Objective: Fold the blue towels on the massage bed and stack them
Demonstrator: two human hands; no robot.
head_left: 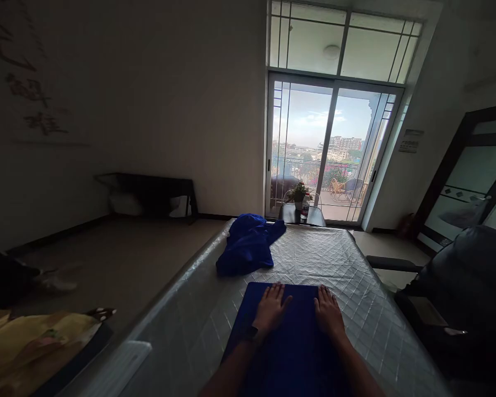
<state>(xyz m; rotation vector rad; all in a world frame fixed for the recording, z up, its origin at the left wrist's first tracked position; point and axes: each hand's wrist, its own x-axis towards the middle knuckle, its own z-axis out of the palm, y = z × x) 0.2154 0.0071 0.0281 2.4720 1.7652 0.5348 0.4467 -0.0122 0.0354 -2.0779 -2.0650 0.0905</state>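
Observation:
A dark blue sheet of smooth material (pixel 295 353), cloth or a thin board, lies flat before me; I cannot tell which. On its left side rests my left hand (pixel 270 306), palm down with the fingers stretched out and a dark band at the wrist. My right hand (pixel 328 311) lies flat at its right edge, fingers extended forward. Neither hand grips anything. Beyond them, a crumpled bright blue garment (pixel 250 245) is heaped on the silvery quilted cover (pixel 314 248) of the table.
Left of the table are a yellow cloth (pixel 37 344) and a pale flat object (pixel 126 364) near the edge. A black armchair (pixel 467 281) stands at the right. Past the far end, a small table holds a potted plant (pixel 298 193) and a bottle (pixel 306 204) before sliding glass doors (pixel 301 132).

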